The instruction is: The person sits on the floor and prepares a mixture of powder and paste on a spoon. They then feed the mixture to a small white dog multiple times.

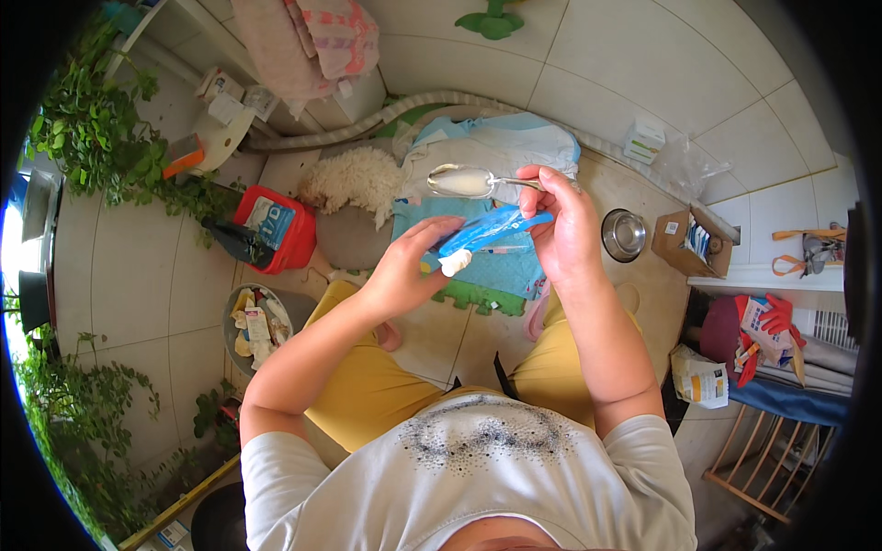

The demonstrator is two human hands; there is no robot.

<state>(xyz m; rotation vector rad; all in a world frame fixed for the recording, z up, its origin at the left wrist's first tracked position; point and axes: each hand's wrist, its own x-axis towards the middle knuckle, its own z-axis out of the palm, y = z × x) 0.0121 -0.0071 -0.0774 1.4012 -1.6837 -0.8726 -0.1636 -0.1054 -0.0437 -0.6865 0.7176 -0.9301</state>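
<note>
In front of my body, my left hand [415,265] grips one end of a blue plastic pouch [489,231]. A small white piece [455,262], perhaps a cap, sticks out at that end. Between the thumb and fingers of my right hand [566,224] is the handle of a metal spoon [458,180], whose bowl points left and holds something whitish. The fingers of my right hand also meet the pouch's right end. Below them lie a blue pad [406,237] and a green foam mat [475,297].
A curly-haired cream dog [355,180] lies at the left of the pads. Around stand a red bucket [295,237], a filled waste bin [238,344], a steel bowl [624,235] and a cardboard box [672,244]. A ribbed hose [344,134] runs along the wall.
</note>
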